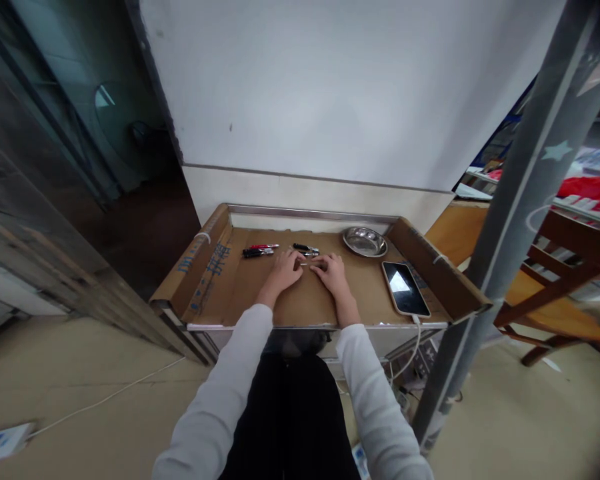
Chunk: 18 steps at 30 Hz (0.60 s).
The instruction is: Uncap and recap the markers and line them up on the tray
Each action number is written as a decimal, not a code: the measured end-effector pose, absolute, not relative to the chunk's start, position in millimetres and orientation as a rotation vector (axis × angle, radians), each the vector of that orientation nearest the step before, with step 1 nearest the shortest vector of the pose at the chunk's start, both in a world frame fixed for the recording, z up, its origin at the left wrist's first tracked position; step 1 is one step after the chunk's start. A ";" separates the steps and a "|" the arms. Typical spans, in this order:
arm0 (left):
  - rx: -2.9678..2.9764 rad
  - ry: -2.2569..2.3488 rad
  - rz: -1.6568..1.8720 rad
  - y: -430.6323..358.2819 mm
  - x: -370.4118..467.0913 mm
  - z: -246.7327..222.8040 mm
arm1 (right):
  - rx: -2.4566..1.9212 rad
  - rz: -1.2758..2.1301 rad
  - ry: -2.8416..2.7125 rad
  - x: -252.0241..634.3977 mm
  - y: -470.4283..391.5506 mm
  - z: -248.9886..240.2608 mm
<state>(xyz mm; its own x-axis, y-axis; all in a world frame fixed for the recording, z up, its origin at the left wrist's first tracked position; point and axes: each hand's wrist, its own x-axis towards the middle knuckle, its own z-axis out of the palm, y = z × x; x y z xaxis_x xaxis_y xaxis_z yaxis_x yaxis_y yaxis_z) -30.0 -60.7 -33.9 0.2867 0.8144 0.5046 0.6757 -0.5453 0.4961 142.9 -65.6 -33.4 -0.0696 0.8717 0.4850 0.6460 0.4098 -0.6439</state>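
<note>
My left hand [286,268] and my right hand [332,272] meet over the cardboard-lined table, fingers pinched toward each other. Between the fingertips shows a thin, pale rod [304,265], like a slim pen part; both hands seem to grip it, though its ends are hidden. Just beyond the fingers lie black pens [305,247] with silvery ends. Left of them, a red pen [265,246] rests beside some black pens [258,253]. At the back right sits a round, shallow metal dish [365,241].
A phone [406,288] with a white charging cable [416,340] lies at the table's right. Folded cardboard walls [200,257] edge both sides of the table. A grey metal post [505,220] and a wooden chair [555,300] stand to the right.
</note>
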 end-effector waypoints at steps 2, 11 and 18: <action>2.359 1.396 1.110 -60.3 -29.5 -34.4 | -1.360 0.306 -1.808 145.1 -64.5 -34.8; 2.341 1.548 1.178 -45.8 -21.3 -30.7 | -1.295 0.266 -1.844 128.7 -49.5 -31.2; 2.262 1.591 1.282 -43.0 -20.4 -25.4 | -1.370 0.125 -1.818 126.0 -51.8 -27.9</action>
<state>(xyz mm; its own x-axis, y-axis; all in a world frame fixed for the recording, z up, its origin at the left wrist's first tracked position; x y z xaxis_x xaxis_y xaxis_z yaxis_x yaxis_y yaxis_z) -20.4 -43.0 -25.4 0.1036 0.8122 0.5741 0.7338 -0.4521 0.5071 126.0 -51.8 -27.9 -0.0552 0.8328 0.5508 0.7495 0.3991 -0.5282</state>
